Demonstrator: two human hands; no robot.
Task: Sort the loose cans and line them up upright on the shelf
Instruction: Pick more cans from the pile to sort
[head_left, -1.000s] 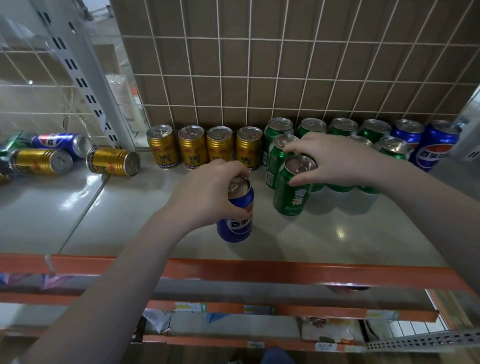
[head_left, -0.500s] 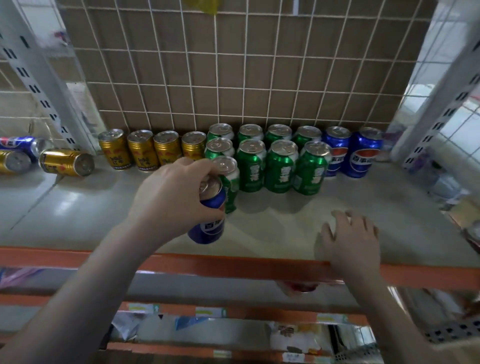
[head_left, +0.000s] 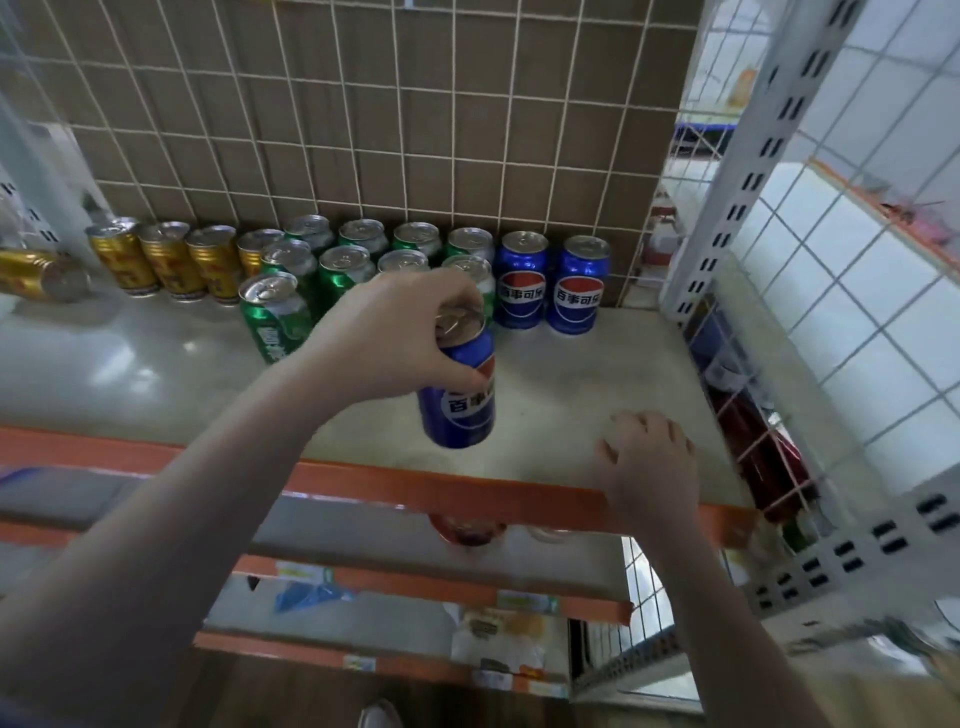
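Observation:
My left hand (head_left: 400, 338) grips a blue cola can (head_left: 460, 400) by its top rim, upright and just above the grey shelf (head_left: 597, 374), near the front edge. My right hand (head_left: 649, 457) rests with fingers spread on the shelf's front right, holding nothing. Against the tiled back wall stand two blue cola cans (head_left: 550, 283), several green cans (head_left: 358, 254) in two rows with one more green can (head_left: 272, 317) in front, and several gold cans (head_left: 171, 260). A gold can (head_left: 36, 275) lies on its side at the far left.
An orange rail (head_left: 415, 486) edges the shelf front, with lower shelves holding packets beneath. A white perforated upright (head_left: 748, 171) and wire grid panel close the right side. Red packaged goods (head_left: 758, 447) sit behind the grid.
My left hand has carried the blue can to the right, toward the standing blue cans. My right hand let go of a green can and came down onto the shelf front.

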